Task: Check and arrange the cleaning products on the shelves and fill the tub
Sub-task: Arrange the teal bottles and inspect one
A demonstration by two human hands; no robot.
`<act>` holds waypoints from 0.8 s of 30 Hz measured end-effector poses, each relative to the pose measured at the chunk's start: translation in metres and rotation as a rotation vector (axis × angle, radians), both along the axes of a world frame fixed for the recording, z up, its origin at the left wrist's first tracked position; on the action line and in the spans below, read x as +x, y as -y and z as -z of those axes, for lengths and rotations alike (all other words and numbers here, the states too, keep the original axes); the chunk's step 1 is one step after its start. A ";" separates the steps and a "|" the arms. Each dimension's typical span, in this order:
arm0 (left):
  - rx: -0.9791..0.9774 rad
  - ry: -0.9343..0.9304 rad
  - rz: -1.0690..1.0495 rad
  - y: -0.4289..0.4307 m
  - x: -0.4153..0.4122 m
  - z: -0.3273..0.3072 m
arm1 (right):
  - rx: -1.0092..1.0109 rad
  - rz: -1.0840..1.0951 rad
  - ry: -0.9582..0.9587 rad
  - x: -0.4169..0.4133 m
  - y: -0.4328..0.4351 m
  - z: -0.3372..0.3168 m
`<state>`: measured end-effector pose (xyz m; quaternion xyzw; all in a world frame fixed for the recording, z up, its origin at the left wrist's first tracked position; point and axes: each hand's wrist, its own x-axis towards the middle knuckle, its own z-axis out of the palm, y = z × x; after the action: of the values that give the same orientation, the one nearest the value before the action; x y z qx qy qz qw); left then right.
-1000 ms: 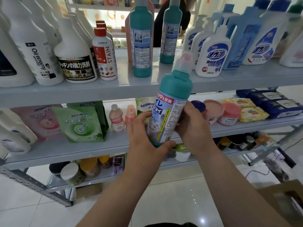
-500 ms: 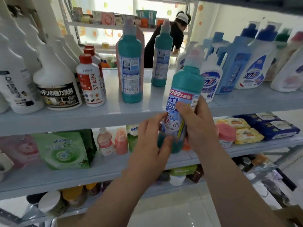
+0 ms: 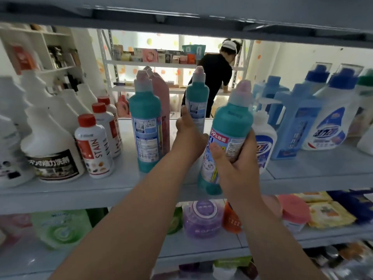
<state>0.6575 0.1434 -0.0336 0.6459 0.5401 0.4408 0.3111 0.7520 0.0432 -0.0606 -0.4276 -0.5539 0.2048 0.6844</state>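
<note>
Step in hand: arranging the teal cleaner row on the middle shelf [image 3: 121, 190], tub filling not started as far as this view shows

Right hand [image 3: 236, 166] grips the held teal bottle [image 3: 232, 122] round its lower body, thumb across the label, fingers curled behind. The bottle leans slightly, pink cap up, base down at the shelf's front edge, just beside the white pump bottle [image 3: 264, 138]

Left hand [image 3: 188, 138] reaches deeper in to the rear teal bottle [image 3: 197, 98], which stands upright toward the shelf's back edge. The thumb lies up its left side; the fingers are hidden behind the hand and the held bottle, so it's probably a grasp but I cannot tell

A third teal bottle [image 3: 146, 126] stands upright further left, with a pink bottle [image 3: 161, 102] right behind it, red-capped stain bottles [image 3: 94, 146] left of that and blue detergent jugs [image 3: 294, 122] toward the right end

Next move, as a judgement: pull or shift the rear bottle to open a slot, then set the held one upright in line, label out. It needs care not to knock the pump bottle, since the gap there is tight
</note>
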 end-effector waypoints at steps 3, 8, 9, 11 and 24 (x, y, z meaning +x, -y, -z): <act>-0.035 0.140 -0.044 -0.011 0.010 -0.013 | 0.021 0.005 0.035 0.002 -0.007 0.002; -0.068 0.007 -0.077 -0.035 0.005 -0.011 | 0.008 0.023 0.096 0.005 -0.018 0.004; -0.053 0.032 -0.085 -0.036 0.004 -0.010 | 0.010 0.033 0.107 0.005 -0.019 0.005; -0.053 0.029 -0.103 -0.038 0.003 -0.008 | 0.019 0.069 0.140 0.004 -0.021 0.005; 0.212 -0.090 -0.057 0.047 -0.036 0.037 | -0.079 0.245 0.337 -0.004 -0.018 0.009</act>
<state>0.6211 0.0959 -0.0702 0.6786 0.5223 0.4746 0.2037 0.7482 0.0615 -0.0697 -0.5463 -0.5961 0.0670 0.5845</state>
